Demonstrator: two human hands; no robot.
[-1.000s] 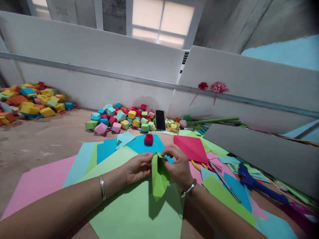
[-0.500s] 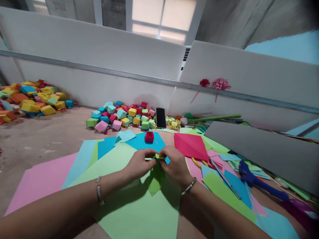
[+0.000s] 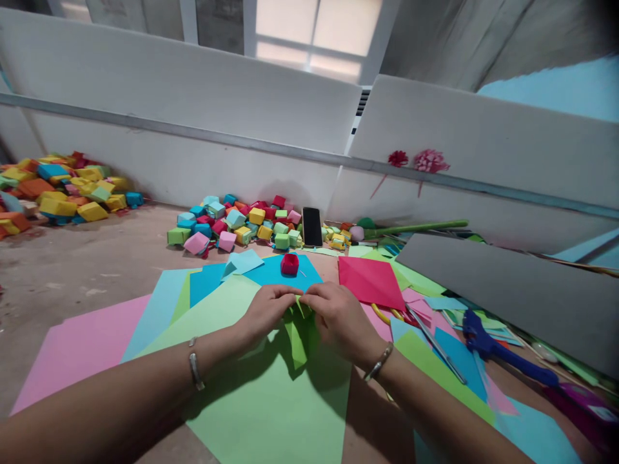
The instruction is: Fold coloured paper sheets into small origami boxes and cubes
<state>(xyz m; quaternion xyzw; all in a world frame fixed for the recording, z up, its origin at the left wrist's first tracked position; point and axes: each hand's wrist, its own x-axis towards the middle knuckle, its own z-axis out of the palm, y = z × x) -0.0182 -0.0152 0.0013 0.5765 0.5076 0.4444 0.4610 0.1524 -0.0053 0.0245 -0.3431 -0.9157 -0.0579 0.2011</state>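
A piece of folded green paper hangs point-down between my hands, above a large pale green sheet. My left hand pinches its upper left edge with thumb and forefinger. On the other side my right hand grips the upper right part, and its fingers hide some of the folds. The two sets of fingertips nearly meet at the top of the paper. Just beyond them, a small red paper box with an open top rests on a blue sheet.
Piles of coloured paper boxes lie along the white wall, near a phone. To the right are a red sheet, tweezers, a blue-handled glue gun and a grey board. Pink sheets spread leftward.
My fingers have shifted along the top of the green paper, and the right hand has turned further over it. The hanging point has narrowed and moved slightly up.
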